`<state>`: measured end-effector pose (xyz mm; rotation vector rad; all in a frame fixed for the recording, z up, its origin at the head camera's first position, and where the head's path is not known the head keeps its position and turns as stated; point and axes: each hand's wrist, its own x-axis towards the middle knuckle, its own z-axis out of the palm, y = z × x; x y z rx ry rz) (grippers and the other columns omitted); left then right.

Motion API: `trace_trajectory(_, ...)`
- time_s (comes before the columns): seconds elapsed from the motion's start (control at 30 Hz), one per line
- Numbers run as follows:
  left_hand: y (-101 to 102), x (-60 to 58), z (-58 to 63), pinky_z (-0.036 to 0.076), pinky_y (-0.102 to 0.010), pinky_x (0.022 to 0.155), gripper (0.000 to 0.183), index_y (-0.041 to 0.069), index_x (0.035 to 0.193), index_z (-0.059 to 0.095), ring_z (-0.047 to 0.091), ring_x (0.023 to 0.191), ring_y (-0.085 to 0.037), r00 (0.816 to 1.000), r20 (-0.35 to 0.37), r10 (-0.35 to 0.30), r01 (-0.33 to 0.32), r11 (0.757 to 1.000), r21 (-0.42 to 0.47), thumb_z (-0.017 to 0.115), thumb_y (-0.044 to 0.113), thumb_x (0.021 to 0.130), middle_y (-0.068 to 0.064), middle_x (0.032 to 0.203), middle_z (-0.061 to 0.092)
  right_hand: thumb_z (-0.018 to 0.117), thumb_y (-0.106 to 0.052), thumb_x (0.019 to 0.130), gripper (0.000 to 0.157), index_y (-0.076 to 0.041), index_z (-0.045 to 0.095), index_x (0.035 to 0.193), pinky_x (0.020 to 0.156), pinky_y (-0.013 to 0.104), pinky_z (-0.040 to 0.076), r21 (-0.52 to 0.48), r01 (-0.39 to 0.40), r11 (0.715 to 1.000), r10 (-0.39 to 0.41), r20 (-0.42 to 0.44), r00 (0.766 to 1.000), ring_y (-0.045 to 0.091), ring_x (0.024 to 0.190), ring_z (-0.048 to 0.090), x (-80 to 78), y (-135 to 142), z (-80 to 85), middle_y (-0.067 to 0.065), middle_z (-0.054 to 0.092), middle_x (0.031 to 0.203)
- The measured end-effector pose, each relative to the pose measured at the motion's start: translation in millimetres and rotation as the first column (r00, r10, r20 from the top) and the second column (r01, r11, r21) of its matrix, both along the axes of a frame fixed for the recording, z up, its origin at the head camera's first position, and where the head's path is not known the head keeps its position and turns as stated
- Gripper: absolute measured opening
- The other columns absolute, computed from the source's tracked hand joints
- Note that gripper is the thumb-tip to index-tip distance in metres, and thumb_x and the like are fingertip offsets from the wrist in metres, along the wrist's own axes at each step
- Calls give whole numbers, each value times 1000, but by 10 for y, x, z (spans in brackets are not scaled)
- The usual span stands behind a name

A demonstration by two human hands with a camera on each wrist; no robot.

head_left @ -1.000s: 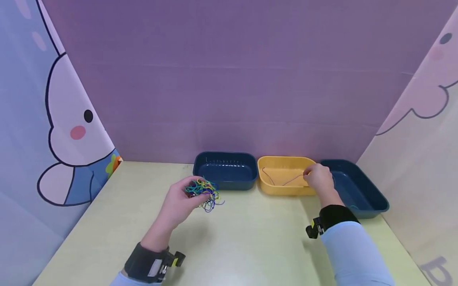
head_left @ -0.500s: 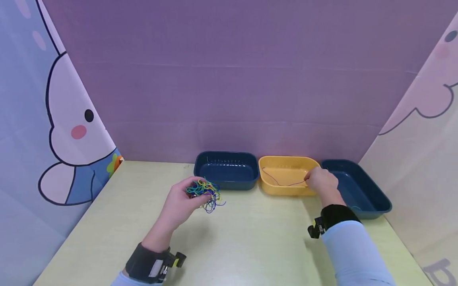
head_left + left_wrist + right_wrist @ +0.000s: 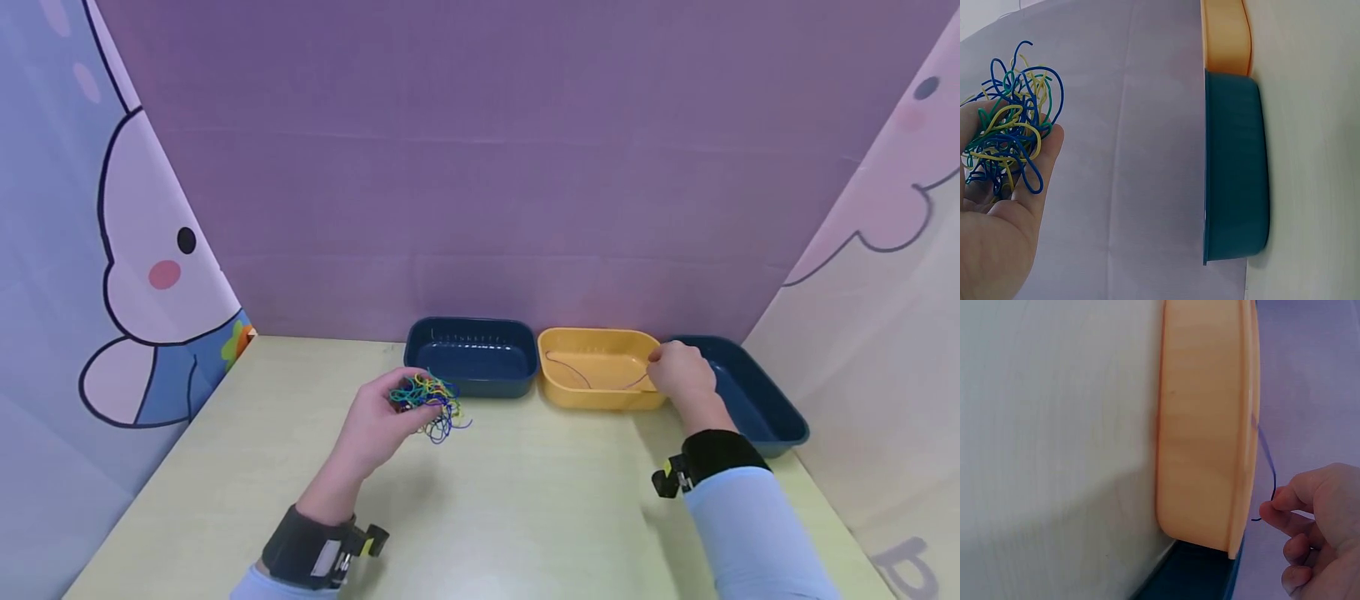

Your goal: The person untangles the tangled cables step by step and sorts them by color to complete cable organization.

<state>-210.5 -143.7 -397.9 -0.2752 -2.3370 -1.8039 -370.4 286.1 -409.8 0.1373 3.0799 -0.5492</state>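
Note:
My left hand (image 3: 377, 425) grips a tangled bundle of thin blue, green and yellow cords (image 3: 1013, 128), raised over the table to the left, in front of the left blue bin. Loose loops stick out past its fingertips. Between thumb and index finger, my right hand (image 3: 1316, 519) pinches one dark blue cord (image 3: 1274, 475) near its end. That cord runs down over the rim into the yellow bin (image 3: 600, 400), where a curved length of it shows against the bottom. The right hand is at the yellow bin's right end, its other fingers curled.
Left of the yellow bin stands a dark blue bin (image 3: 472, 387). Another dark blue bin (image 3: 757, 400) stands angled at the right, partly behind the right forearm. A purple backdrop (image 3: 480, 167) rises behind the pale table (image 3: 525, 500); printed cloths flank both sides.
My right hand has shifted slightly right, drawing the cord's end with it, and the cord's lie in the yellow bin has changed. The left hand and its bundle stay nearly still.

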Motion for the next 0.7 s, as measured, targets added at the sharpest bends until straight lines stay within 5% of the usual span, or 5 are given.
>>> trace_trajectory(0.13,4,-44,-10,56,-36,61,37,26,107,59,61,81,-25,1000,-3,-2,2,1000,-2,76,27,74,-8,100,62,50,-18,89,32,-5,56,118,82,55,44,-5,-18,1000,17,-71,997,36,90,48,-10,-9,116,22,55,116)
trace_trajectory(0.47,42,-106,-27,56,-36,61,36,25,106,60,61,79,-24,1000,-21,-10,10,1000,12,76,26,74,-8,98,63,50,-18,90,28,-4,59,114,79,48,50,-43,-61,997,53,-165,985,33,89,51,37,-49,338,21,59,111)
trace_trajectory(0.7,78,-130,-10,56,-35,61,36,24,107,59,61,79,-24,999,-32,-13,13,1000,6,76,26,74,-9,99,63,50,-40,92,41,-10,57,119,80,49,50,-188,-127,974,59,-329,942,30,98,55,208,-4,555,16,62,112)
